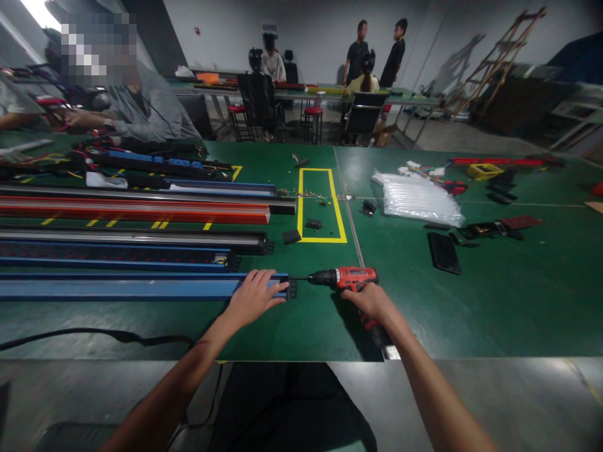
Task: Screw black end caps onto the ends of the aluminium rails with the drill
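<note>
My right hand (372, 300) is wrapped round the grip of a red and black cordless drill (355, 276), held on its side with the chuck facing left. Its long bit (299, 278) reaches the black end cap (293, 289) of a long blue metal rail (141, 289). Whether the tip sits in a screw is too small to tell. Over the right end of that rail lies my left hand (254, 295), gripping it across the top, thumb near the end cap. The rail's far left end runs out of view.
Behind the blue rail lie more rails, one being orange (188, 210). Loose screws (306, 193) are scattered near a yellow taped rectangle (323, 240). A black phone (444, 253) and clear bubble packaging (419, 199) lie to the right. A co-worker (141, 103) sits across at the left.
</note>
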Motion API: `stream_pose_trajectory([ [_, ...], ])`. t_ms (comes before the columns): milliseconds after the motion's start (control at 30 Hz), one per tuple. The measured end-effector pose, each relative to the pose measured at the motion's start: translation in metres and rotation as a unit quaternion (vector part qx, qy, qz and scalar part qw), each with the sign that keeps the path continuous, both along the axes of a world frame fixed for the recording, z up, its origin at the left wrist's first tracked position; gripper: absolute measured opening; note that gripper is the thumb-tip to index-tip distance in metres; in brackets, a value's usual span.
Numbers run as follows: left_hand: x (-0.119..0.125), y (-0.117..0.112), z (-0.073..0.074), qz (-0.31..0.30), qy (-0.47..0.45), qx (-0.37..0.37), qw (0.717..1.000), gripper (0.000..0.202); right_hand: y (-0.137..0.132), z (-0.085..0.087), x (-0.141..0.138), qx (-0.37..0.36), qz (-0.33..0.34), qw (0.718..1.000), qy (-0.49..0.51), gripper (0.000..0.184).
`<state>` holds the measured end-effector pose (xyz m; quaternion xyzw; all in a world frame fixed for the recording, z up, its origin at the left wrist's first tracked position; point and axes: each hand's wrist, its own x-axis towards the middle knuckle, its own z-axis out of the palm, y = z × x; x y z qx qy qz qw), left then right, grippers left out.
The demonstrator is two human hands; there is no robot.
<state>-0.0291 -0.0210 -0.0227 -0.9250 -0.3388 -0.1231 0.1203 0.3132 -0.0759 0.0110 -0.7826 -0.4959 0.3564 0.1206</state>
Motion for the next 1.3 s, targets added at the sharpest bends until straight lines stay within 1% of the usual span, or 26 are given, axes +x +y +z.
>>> stream_pose_trajectory([
  [467, 0.0004, 0.0002, 0.0009, 0.003, 0.012, 0.006, 1.0, 0.042, -0.0003, 0.0052, -0.0022, -0.012, -0.005, 1.0, -0.007, 0.029],
  [800, 0.0012, 0.0, 0.0024, 0.002, 0.011, 0.002, 1.0, 0.041, -0.0006, -0.0045, 0.0017, -0.004, 0.0, 1.0, 0.002, 0.029],
  [1000, 0.0013, -0.0008, 0.0043, 0.0, -0.003, 0.0, 1.0, 0.04, -0.0004, -0.0026, 0.0012, -0.009, -0.005, 1.0, -0.005, 0.031],
  [1300, 0.001, -0.0002, 0.0025, 0.002, 0.018, 0.006, 1.0, 0.041, -0.0004, 0.0011, -0.0009, -0.012, -0.008, 1.0, 0.004, 0.03],
])
